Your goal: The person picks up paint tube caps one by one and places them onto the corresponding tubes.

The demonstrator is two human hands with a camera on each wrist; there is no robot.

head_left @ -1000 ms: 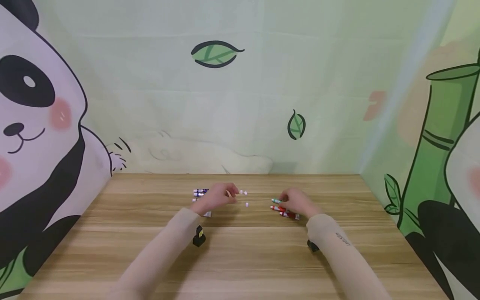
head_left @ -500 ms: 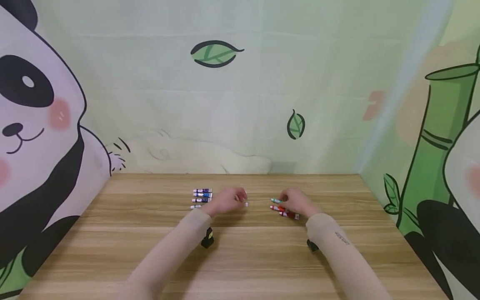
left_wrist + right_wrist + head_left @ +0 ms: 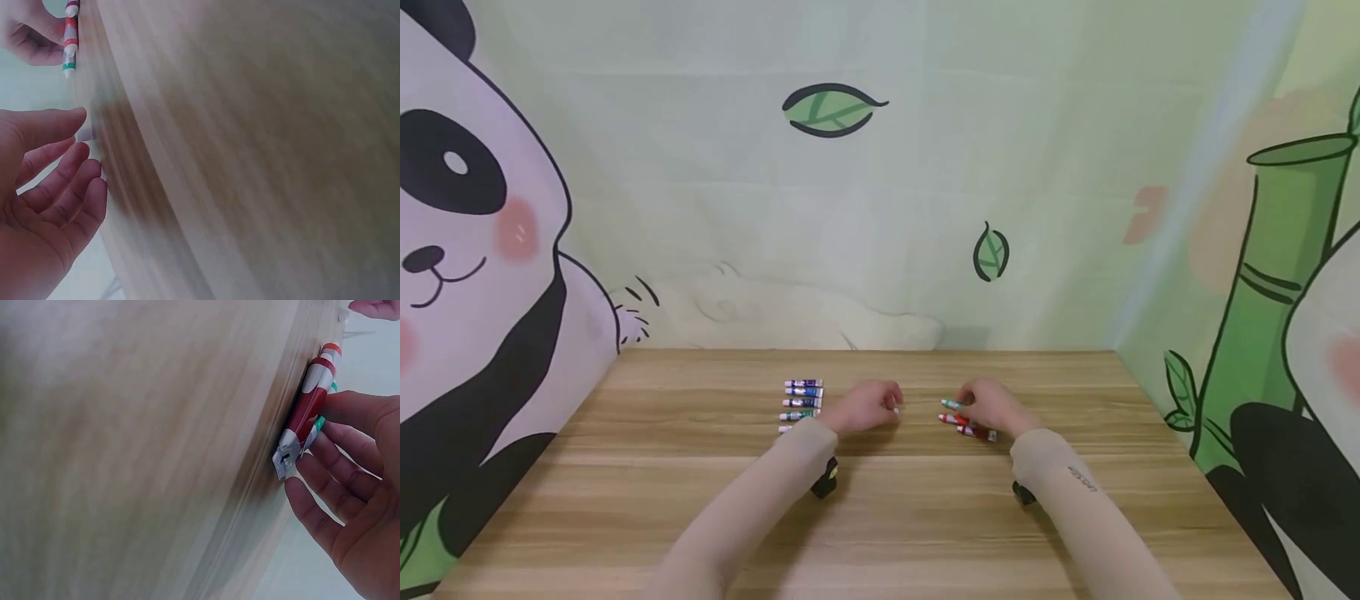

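My left hand (image 3: 867,407) is low over the middle of the table, fingers loosely bent. A small white cap (image 3: 87,134) sits between its thumb and forefinger; whether both touch it is hard to tell. To the right, my right hand (image 3: 992,406) pinches the tail end of a small green paint tube (image 3: 951,404). An orange-red paint tube (image 3: 951,418) and a dark red paint tube (image 3: 305,407) lie beside it, nearer the body. The right fingers hide part of the green and orange-red tubes.
Several paint tubes in blues and green lie in a row on the left, including a blue tube (image 3: 803,391); my left sleeve (image 3: 805,450) covers part of the nearest one. A printed cloth wall (image 3: 880,208) rises behind the wooden table (image 3: 925,517).
My left hand has moved right and slightly nearer to the body, to the white cap. Two other caps behind it are out of sight. My right hand stays put.
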